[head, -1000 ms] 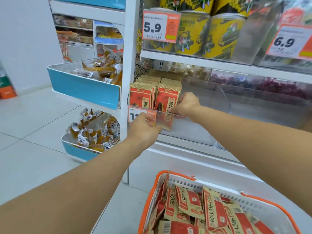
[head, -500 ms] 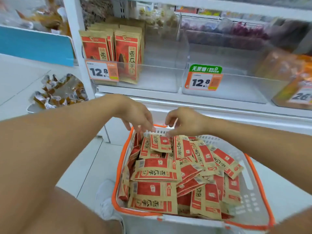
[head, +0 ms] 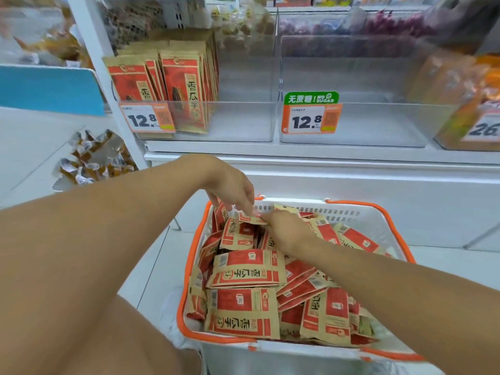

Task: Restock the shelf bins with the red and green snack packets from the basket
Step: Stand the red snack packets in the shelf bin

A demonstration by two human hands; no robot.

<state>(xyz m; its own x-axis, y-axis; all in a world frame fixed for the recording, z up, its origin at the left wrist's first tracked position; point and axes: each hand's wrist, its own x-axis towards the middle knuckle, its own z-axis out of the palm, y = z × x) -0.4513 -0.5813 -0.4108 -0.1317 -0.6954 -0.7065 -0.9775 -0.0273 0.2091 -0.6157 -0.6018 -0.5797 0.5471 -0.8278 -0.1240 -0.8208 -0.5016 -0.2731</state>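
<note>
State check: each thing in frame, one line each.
basket: on the floor, heaped with red packets
left hand: at the far end of the basket, fingertips pinching a packet
right hand: on the same packet's edge; grip unclear
left bin: partly filled, red packets upright at its left
middle bin: nothing visible inside

red-and-tan packets [head: 244,266], orange-rimmed white basket [head: 359,212]

Bright, even shop light, shadows faint. Soft glare on the clear bins [head: 351,123]. Wide-angle bend curves the shelf edge [head: 324,155]. Top corners smeared with blur; basket packets [head: 243,269] fairly sharp.
</note>
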